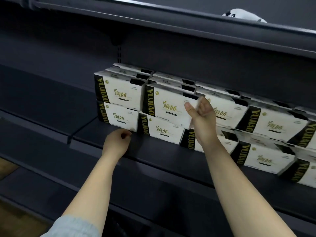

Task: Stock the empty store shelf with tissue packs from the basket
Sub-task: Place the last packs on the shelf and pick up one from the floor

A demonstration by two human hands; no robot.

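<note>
Tissue pack (168, 104) marked "YUJIAO", "380": right hand (200, 113) grips it; left hand (118, 141) curled, holding nothing.

The dark grey, matt-painted metal store shelf (153, 156) looks smooth, with a faint sheen along its front edge. The white-and-black tissue packs with gold lettering (119, 93) are wrapped in thin glossy plastic film that catches light. A pale blue-grey knitted cloth sleeve (73, 226) looks soft and ribbed. Brown wood-look floor (10, 218) shows at lower left.
</note>
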